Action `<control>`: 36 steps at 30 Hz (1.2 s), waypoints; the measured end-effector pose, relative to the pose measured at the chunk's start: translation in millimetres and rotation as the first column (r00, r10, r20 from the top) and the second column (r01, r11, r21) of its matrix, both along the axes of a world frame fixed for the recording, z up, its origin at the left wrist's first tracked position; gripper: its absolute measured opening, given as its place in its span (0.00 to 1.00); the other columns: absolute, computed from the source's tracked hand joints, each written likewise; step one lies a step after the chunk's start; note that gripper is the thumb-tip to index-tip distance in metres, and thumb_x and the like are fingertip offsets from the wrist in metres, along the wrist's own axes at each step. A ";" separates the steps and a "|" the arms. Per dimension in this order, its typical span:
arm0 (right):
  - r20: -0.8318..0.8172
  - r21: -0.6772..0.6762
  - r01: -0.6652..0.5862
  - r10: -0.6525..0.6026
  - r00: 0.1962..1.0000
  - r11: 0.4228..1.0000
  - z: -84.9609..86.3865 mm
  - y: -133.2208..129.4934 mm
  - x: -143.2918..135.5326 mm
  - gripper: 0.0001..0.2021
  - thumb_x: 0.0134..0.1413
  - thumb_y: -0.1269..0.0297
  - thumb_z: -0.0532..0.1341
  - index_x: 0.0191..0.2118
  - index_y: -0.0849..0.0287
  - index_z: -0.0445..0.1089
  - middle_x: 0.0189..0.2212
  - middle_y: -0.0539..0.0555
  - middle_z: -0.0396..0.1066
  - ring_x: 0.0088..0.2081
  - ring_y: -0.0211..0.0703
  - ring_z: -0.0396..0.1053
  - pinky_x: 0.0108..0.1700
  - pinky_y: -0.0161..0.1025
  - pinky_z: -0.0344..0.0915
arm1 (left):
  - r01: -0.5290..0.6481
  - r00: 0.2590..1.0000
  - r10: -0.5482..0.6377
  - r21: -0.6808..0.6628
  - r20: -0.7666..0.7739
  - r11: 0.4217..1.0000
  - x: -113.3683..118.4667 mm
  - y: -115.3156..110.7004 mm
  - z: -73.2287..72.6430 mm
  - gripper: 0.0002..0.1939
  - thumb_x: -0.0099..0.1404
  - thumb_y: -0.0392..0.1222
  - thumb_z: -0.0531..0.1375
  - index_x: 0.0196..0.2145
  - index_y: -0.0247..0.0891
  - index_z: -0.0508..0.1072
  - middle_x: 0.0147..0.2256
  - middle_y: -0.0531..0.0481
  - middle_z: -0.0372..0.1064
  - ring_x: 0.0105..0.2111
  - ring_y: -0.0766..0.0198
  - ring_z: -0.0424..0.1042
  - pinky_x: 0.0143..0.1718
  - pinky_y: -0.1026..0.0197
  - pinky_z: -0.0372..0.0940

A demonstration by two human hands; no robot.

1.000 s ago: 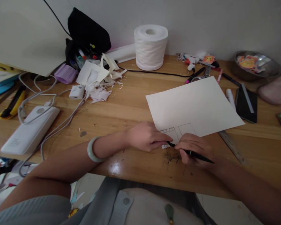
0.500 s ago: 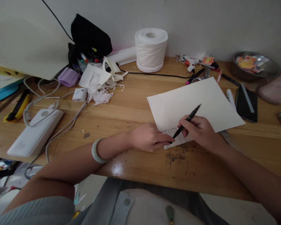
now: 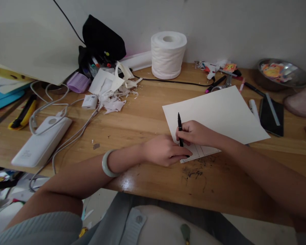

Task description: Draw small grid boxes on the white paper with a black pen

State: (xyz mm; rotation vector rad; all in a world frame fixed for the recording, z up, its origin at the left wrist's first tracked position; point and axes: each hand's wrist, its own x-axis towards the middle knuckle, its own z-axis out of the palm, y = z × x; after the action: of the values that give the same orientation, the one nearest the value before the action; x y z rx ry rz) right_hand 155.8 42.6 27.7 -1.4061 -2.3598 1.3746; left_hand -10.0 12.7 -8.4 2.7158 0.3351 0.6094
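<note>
On the wooden table (image 3: 132, 119) lies a large sheet of white paper (image 3: 206, 112) with black ruled lines along its near edge. My right hand (image 3: 191, 131) grips a black pen (image 3: 180, 124) almost upright, over the paper's near left corner. The pen's tip is hidden behind my left hand (image 3: 163, 149). That hand rests at the same corner, fingers folded together, its fingertips on the paper. A small black piece (image 3: 187, 156) shows between thumb and forefinger; its kind cannot be made out.
Paper scraps (image 3: 109, 88), a white power bank (image 3: 42, 141) with cables and a yellow cutter (image 3: 22, 114) lie left. At the back stand a tissue roll (image 3: 168, 56) and a metal bowl (image 3: 299, 76). A glue gun (image 3: 210, 69) lies between them. A person's hand (image 3: 302, 102) is at right.
My right hand has moved left with the pen, which has swung from slanting right to nearly upright. My left hand stays at the paper's corner. The whole view has shifted slightly.
</note>
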 end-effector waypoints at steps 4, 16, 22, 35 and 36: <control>0.006 -0.025 -0.032 0.032 0.999 0.999 0.5 1.5 -1.9 0.14 0.48 0.62 0.51 0.20 0.63 0.66 0.15 0.49 0.63 0.18 0.32 0.58 0.21 0.31 0.53 | -0.006 1.000 0.006 0.011 0.005 1.000 0.2 0.5 0.4 0.12 0.61 0.37 0.51 0.41 0.36 0.70 0.27 0.50 0.72 0.26 0.67 0.70 0.30 0.65 0.63; -0.008 -0.041 -0.068 0.067 0.998 0.997 -3.9 4.0 -4.2 0.13 0.47 0.63 0.51 0.20 0.63 0.65 0.14 0.48 0.62 0.18 0.32 0.58 0.20 0.30 0.53 | -0.011 1.000 0.011 -0.006 -0.020 1.000 1.2 0.4 3.8 0.12 0.62 0.37 0.51 0.41 0.36 0.70 0.28 0.49 0.73 0.25 0.68 0.70 0.30 0.66 0.62; -0.004 -0.001 -0.034 0.034 0.999 0.999 -3.4 5.2 -1.6 0.13 0.48 0.62 0.50 0.20 0.63 0.64 0.13 0.48 0.62 0.17 0.31 0.57 0.19 0.30 0.52 | -0.018 1.000 0.018 0.016 -0.010 1.000 0.5 0.0 2.9 0.12 0.62 0.38 0.50 0.41 0.36 0.70 0.27 0.50 0.72 0.24 0.68 0.69 0.28 0.65 0.61; -0.012 0.025 -0.030 0.030 0.999 0.999 -7.1 2.6 3.6 0.13 0.47 0.63 0.51 0.18 0.62 0.62 0.12 0.48 0.61 0.16 0.31 0.56 0.19 0.30 0.51 | -0.005 1.000 0.005 0.025 -0.007 1.000 0.2 0.3 4.1 0.12 0.63 0.38 0.50 0.41 0.36 0.69 0.27 0.51 0.72 0.23 0.69 0.69 0.26 0.66 0.61; -0.015 0.031 -0.033 0.033 0.999 0.999 -7.7 2.2 3.7 0.13 0.47 0.63 0.51 0.17 0.62 0.62 0.12 0.47 0.60 0.16 0.31 0.56 0.19 0.30 0.51 | -0.004 1.000 0.004 0.026 0.001 1.000 0.2 0.3 4.2 0.12 0.63 0.37 0.50 0.41 0.36 0.69 0.27 0.51 0.72 0.23 0.70 0.69 0.26 0.66 0.60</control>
State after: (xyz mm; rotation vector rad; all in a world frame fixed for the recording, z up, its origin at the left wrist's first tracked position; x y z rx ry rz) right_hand 159.5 44.8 20.1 -1.3500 -2.3942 1.3457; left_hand -9.8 13.0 -4.2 2.7406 0.3343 0.6204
